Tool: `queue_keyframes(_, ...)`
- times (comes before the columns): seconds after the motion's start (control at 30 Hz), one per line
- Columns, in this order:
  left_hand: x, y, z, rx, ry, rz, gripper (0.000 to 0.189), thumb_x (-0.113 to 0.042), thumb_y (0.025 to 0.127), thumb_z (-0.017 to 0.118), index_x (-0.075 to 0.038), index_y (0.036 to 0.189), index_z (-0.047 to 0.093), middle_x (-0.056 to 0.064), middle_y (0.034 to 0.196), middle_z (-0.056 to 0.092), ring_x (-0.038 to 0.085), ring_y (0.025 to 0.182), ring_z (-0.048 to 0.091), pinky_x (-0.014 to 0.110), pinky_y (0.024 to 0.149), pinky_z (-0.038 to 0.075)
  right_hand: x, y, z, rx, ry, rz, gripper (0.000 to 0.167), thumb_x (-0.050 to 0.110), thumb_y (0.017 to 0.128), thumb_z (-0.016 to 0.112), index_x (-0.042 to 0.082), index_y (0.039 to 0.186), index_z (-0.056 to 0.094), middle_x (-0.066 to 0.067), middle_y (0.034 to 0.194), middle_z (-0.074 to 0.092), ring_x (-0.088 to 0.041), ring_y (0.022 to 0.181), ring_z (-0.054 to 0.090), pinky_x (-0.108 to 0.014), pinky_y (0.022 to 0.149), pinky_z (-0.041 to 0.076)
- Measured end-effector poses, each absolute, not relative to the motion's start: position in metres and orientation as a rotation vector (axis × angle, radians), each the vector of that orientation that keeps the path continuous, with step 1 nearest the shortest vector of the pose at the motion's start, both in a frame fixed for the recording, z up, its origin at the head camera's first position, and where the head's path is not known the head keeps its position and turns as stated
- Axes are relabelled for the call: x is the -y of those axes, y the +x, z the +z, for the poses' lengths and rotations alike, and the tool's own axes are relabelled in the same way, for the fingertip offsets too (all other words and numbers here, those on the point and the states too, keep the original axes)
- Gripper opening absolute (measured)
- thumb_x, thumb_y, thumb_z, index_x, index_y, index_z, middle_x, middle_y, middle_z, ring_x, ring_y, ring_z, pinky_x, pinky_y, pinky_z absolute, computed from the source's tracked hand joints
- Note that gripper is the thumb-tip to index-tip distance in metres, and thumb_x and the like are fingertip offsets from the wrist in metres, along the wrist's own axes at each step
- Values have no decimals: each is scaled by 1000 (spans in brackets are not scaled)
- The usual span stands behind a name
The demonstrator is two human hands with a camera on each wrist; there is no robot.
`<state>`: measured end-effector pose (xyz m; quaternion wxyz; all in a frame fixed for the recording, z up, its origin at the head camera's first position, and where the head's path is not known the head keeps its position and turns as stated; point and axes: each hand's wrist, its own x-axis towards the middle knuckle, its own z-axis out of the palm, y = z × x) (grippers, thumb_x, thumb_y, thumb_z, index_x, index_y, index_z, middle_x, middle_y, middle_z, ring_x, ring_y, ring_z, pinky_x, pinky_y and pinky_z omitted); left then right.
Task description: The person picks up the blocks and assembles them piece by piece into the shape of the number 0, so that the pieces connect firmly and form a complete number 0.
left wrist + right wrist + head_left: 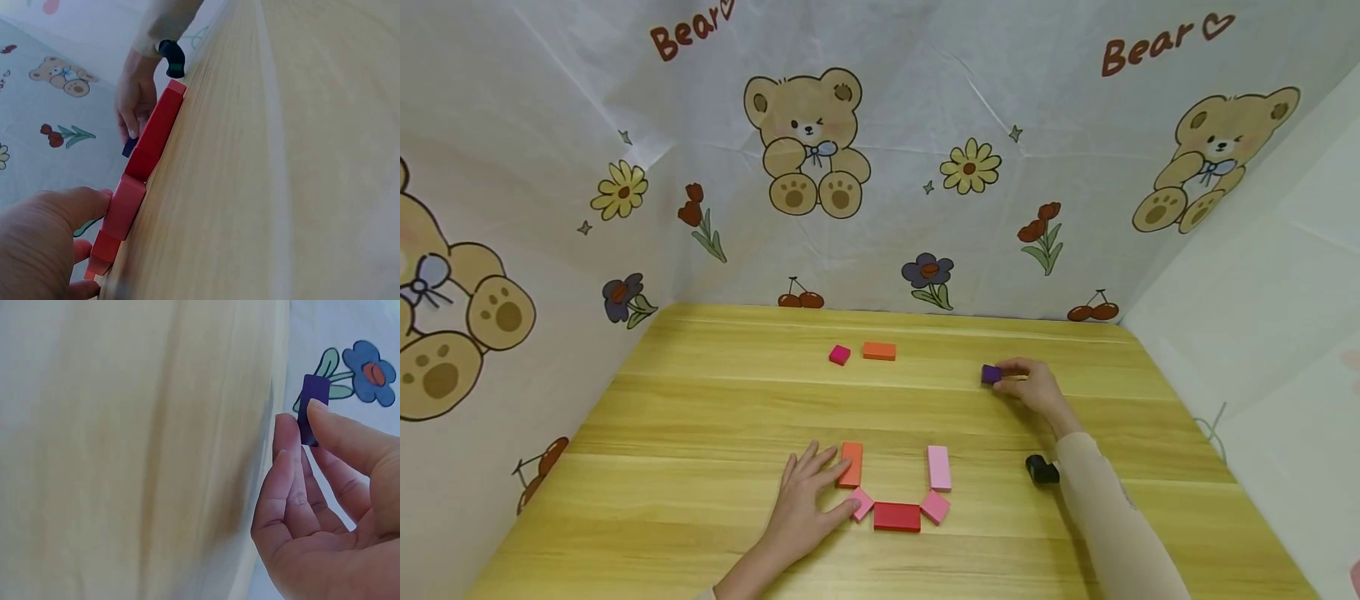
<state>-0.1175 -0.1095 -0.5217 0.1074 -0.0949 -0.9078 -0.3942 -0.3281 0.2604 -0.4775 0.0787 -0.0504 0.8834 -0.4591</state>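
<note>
Between thumb and fingertips, my right hand (1036, 390) pinches a small purple block (989, 374) toward the back right of the table. In the right wrist view the purple block (314, 387) appears as a narrow slab at the fingertips. My left hand (797, 507) rests with fingers spread at the left side of a U-shaped row of blocks. Its index fingertip is at an orange block (852, 457) and its thumb at a pink square block (862, 501). A red block (897, 517), another pink square block (936, 507) and a light pink block (939, 468) continue the row.
On the wood-grain table (715, 433), a magenta block (840, 355) and an orange block (879, 351) lie at the back. A black curved object (1039, 469) is beside the right sleeve (1108, 508). Bear-print cloth (880, 250) borders the table's back edge.
</note>
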Motion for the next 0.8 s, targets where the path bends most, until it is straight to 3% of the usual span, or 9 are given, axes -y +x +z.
queue_keyframes(0.8, 108, -118, -519, 2661, -281, -1167, 53, -35, 77, 81, -10, 123, 69, 15, 137, 58, 44, 140, 36, 69, 112, 15, -210, -286, -468, -2555, -366, -1409, 35, 8, 87, 73, 2, 121, 65, -23, 122, 63, -24, 96, 68, -27, 75, 54)
